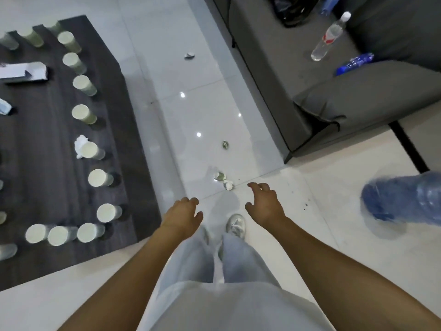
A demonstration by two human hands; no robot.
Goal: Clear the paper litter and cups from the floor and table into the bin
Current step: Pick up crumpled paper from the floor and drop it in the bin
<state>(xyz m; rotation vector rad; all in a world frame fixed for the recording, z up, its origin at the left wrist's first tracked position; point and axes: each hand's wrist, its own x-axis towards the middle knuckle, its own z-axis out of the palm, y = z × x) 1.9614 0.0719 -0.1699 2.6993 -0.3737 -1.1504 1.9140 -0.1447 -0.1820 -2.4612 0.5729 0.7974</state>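
**Pale cups ring the dark table, scraps dot the floor**

Pale-green paper cups (84, 112) stand upright in a curving line along the dark wood table (47, 163), open mouths facing up; a white paper wad (80, 142) touches one of them. On the glossy tile floor (202, 103), a crushed cup (219, 176) lies on its side beside a crumpled scrap (228, 185), with two more scraps (225, 144) (189, 55) farther off. No writing is legible. Left hand (182, 215) and right hand (263, 203) hang over the floor, fingers loosely curled, holding nothing.
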